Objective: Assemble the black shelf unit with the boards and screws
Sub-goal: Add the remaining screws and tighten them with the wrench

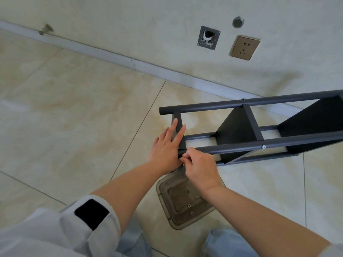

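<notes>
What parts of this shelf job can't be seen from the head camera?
- Whatever the right hand pinches at the tube end: hidden by its own curled fingers.
- Far end of the black shelf unit: cut off by the right edge.
- Contents of the grey plastic tray: partly covered by the right forearm, too small.

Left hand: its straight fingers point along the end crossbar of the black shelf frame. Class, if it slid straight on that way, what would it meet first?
Probably the upper rail, where the end crossbar joins it just beyond the left hand. Depth is hard to judge from one view.
</notes>
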